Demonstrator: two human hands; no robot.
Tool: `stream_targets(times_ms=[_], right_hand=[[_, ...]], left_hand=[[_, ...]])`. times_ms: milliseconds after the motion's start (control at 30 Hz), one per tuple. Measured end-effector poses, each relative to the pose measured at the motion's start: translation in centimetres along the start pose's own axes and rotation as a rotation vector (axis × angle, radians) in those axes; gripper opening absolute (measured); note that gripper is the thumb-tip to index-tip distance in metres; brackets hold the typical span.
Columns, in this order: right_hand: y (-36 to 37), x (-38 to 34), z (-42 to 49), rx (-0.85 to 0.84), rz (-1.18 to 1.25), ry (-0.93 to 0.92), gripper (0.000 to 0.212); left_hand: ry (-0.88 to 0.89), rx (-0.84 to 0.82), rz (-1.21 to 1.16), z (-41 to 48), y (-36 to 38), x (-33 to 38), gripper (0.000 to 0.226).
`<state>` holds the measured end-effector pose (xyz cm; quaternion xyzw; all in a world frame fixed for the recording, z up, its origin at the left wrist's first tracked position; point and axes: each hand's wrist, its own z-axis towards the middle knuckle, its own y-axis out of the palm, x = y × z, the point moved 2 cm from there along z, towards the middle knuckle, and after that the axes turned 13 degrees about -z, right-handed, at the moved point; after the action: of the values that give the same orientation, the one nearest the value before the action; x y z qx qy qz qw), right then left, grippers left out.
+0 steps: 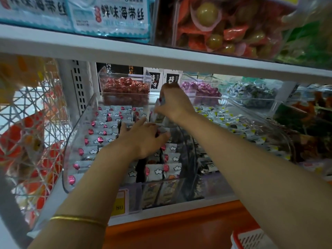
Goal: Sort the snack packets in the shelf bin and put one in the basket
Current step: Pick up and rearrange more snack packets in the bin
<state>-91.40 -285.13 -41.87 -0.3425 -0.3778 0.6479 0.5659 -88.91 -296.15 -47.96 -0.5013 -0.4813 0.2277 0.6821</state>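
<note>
Grey snack packets point(100, 141) fill the clear shelf bin point(71, 150) at centre. The left hand point(143, 139) rests on them, grip spread flat. Farther back, the right hand point(175, 103) is raised, its grip pinching a few packets. The basket point(251, 239) sits near right.

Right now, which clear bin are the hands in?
The front-left bin of white, pink-spotted packets: left hand rests on them, right hand grips some. The bin to its right holds yellow-marked packets.

The blue-and-white top-shelf packets point(111, 17) read 鲜味海带丝, the black-labelled boxes point(172, 79) at the back show 碎, and the yellow price tag point(119, 203) below shows 80.
</note>
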Motion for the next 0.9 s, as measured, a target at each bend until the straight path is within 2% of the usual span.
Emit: stream_targets(times_ms=[133,200,300,367,533,600,767,900], right_hand=[[0.6,-0.5,0.4,-0.228,-0.301,-0.083,0.024],[1.0,-0.2,0.5,-0.354,-0.336,-0.097,0.017],[1.5,0.1,0.8,-0.471,-0.324,-0.102,0.027],[1.4,0.0,1.1,-0.444,-0.310,-0.093,0.028],[1.0,0.1,2.4,-0.147,-0.356,-0.072,0.031],[1.5,-0.2,2.8,-0.157,-0.374,-0.082,0.031],[2.6,-0.8,3.2,-0.302,-0.452,-0.088,0.023],[2.5,-0.7,3.2,-0.315,-0.428,-0.076,0.020]], left_hand=[[0.017,0.006,-0.048,-0.3,-0.3,0.1,0.055],[0.027,0.031,-0.091,-0.5,-0.4,0.1,0.052],[0.032,0.039,-0.090,-0.7,-0.7,0.1,0.052],[0.017,0.024,-0.081,-0.9,-1.0,0.1,0.051],[0.020,0.045,-0.170,-1.3,-1.6,0.0,0.049],[0.018,0.050,-0.185,-1.4,-1.6,-0.1,0.051],[0.034,0.046,-0.162,-1.5,-1.6,-0.5,0.049],[0.038,0.053,-0.178,-1.7,-1.8,-0.3,0.042]])
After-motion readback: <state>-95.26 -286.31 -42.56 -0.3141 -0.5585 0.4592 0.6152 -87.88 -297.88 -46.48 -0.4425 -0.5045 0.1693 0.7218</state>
